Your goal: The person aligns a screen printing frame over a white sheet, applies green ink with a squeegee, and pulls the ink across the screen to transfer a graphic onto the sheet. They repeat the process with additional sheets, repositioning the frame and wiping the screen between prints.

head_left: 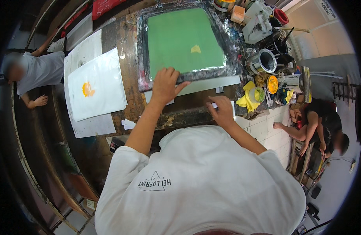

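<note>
A screen printing frame (231,70) with green mesh lies on the worktable in front of me, its dark border smeared with ink. Near the middle of the mesh is a small yellowish patch (195,49). My left hand (165,85) grips the frame's near edge toward its left corner, fingers curled over it and thumb stretched to the right. Pale sheet material (212,83) shows beneath that edge. Lower right, at the table's near edge, my right hand (221,112) has its fingers closed on a small white paper slip (214,105).
White sheets (100,78) with an orange-yellow print lie at the left. Ink cans (261,61), an orange-filled tub (272,84) and a yellow rag (247,98) crowd the right side. One person (41,72) is at the far left; another (325,121) sits at the right.
</note>
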`<state>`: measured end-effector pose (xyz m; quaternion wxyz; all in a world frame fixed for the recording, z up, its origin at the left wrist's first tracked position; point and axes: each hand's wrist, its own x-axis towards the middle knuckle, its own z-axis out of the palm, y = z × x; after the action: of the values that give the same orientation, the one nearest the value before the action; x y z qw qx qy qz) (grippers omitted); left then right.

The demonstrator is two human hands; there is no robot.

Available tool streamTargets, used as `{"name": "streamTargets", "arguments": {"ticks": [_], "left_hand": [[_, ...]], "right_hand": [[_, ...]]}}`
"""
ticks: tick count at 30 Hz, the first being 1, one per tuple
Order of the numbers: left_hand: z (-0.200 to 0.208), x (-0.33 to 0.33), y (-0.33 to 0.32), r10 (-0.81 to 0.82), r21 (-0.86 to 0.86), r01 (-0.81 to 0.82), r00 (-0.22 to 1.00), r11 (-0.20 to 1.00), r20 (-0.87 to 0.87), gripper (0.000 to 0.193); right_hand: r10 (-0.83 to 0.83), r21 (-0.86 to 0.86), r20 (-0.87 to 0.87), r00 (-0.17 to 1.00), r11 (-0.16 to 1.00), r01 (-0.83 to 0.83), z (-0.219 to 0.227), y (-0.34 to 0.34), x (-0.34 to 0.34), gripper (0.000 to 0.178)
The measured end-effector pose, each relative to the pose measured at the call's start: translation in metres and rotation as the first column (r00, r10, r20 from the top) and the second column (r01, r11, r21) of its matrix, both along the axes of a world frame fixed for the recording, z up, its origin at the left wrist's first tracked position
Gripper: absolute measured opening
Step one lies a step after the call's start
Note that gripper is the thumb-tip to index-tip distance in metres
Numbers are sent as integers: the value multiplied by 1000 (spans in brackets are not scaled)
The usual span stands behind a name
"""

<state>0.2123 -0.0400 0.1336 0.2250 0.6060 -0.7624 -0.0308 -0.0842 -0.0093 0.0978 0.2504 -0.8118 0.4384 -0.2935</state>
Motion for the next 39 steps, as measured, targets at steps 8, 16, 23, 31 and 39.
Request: {"name": "streamTargets", "arguments": {"ticks": [8,16,23,31,39], "left_hand": [[-69,-13,11,22,170,-20,1000,985,-7,46],[-83,-13,8,38,256,-34,999,966,-10,46],[-89,-13,6,59,306,-47,998,951,-32,47],[-95,-12,6,95,331,-74,994,941,-47,62],[-84,54,30,99,173,-72,983,982,-155,66]], "right_hand": [[-404,68,-47,914,911,407,-12,-71,-55,29],[-346,36,-155,925,934,356,-52,-147,-66,43],[-331,133,-216,918,922,364,-59,-172,-60,44],[-299,227,-210,931,911,344,-70,-186,-55,41],[-182,-24,-273,945,983,182,-86,-187,-84,41]]}}
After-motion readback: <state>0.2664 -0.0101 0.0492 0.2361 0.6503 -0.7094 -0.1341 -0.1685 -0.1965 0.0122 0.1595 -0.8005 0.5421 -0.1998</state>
